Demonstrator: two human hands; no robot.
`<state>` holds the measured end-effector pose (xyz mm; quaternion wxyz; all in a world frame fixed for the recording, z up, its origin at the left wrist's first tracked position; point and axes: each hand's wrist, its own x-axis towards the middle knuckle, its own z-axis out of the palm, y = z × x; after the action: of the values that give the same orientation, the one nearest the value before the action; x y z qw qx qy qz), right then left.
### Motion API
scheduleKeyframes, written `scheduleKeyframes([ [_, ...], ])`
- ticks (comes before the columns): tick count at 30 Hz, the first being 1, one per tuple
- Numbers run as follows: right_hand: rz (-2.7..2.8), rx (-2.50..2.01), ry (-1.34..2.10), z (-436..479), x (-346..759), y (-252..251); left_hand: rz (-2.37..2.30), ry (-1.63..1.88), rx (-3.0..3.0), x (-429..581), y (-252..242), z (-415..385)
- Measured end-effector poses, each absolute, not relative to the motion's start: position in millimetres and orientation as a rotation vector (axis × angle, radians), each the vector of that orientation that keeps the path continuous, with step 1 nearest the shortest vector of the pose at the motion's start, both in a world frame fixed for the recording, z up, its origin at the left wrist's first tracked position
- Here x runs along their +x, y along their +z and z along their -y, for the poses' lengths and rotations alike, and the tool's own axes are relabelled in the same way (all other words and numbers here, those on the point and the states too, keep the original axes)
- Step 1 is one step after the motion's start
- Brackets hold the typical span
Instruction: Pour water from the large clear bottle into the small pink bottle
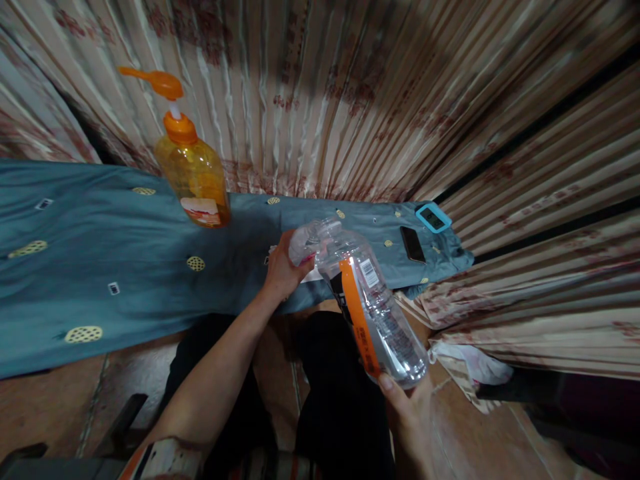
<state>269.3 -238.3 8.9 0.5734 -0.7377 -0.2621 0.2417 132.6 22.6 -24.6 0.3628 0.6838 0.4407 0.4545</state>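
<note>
The left hand (pixel 284 268) has its fingers curled tight around the neck of a clear plastic bottle (pixel 373 300), and the right hand (pixel 411 415) cups the base from below with the thumb pressed to its wall. The bottle is held over the lap at the table (pixel 100 260) edge, slanting from its base at lower right up to its neck at upper left, with a glossy orange-and-black label around it. Beyond, an amber pump bottle (pixel 193 170) and a flat dark phone (pixel 413 244) rest on the table's teal cloth.

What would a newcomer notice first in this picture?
A clear plastic bottle with an orange label tilts at the centre, the left hand at its neck and the right hand under its base. Behind, an orange pump bottle stands upright on the blue cloth, upper left.
</note>
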Motion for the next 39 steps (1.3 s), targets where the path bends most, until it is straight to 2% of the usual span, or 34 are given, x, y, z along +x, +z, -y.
scheduleKeyframes([
  [39,0.615,-1.8,0.546,231,261,24,-1.148,1.175,1.718,133,-23,-21],
])
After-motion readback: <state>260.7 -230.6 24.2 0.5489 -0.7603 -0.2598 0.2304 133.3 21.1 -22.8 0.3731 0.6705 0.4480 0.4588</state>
